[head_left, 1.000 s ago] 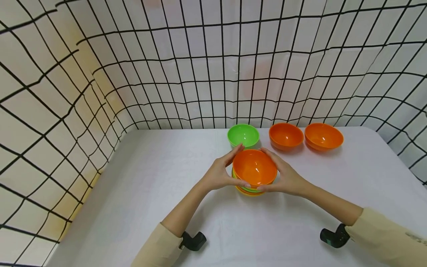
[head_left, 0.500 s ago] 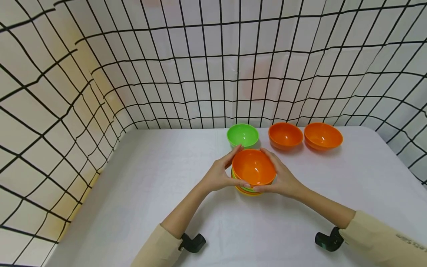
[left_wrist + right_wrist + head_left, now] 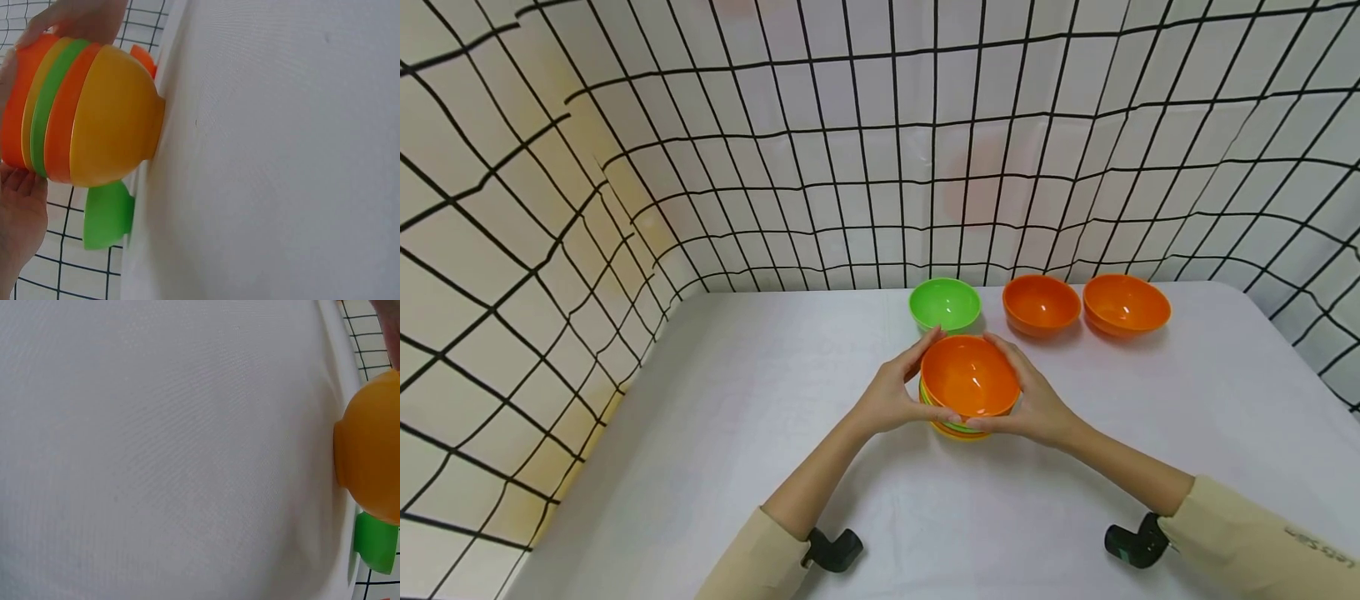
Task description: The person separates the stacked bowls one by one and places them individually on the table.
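Note:
A stack of nested bowls stands on the table, with an orange bowl uppermost. My left hand grips this top bowl from the left, thumb on the near side and fingers round the far side. From the right, my right hand holds the same bowl in the same way. Beneath it, the left wrist view shows a yellow rim, a green bowl, another orange bowl and a yellow bowl lowest, its foot on the table. The right wrist view catches that yellow bowl at its edge.
Just behind the stack sits a single green bowl. Two orange bowls stand side by side to its right, one nearer and one farther right. A black grid on white cloth rises behind the white table.
My right forearm has shifted slightly to the left, and the right thumb has slid a little left along the top bowl's near side. Both hands stay on the bowl; the stack stands still.

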A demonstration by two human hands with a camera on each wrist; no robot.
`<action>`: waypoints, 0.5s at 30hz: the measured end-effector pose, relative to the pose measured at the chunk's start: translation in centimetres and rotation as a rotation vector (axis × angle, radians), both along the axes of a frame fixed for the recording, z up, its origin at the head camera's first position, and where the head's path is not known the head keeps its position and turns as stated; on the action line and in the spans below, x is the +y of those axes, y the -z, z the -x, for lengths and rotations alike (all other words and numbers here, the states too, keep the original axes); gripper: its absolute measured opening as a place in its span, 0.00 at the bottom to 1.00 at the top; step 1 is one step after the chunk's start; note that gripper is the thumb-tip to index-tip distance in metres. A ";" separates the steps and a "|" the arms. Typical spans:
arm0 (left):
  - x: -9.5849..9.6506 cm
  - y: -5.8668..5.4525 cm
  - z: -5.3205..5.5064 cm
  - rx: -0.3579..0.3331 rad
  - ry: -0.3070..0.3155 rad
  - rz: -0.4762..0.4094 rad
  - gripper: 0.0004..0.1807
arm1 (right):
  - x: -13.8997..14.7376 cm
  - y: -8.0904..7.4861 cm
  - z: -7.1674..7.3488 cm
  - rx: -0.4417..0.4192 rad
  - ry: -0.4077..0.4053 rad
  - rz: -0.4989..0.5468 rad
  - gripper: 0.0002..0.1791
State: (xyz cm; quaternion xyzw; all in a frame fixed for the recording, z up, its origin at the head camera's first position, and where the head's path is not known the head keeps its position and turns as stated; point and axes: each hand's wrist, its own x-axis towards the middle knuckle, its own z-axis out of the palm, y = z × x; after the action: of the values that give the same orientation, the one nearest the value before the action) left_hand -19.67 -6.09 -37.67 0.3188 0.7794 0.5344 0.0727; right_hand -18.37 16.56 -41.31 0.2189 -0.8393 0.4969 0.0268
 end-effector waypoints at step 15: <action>0.0 3.6 1.9 0.065 -0.012 0.034 0.60 | -0.2 0.1 -0.2 0.021 0.016 0.052 0.58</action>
State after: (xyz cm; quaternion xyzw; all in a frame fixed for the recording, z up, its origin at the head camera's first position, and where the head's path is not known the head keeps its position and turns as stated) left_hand -21.54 -6.12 -41.31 0.3299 0.7923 0.5109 0.0495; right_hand -18.17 16.37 -41.43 0.2166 -0.8276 0.5159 0.0452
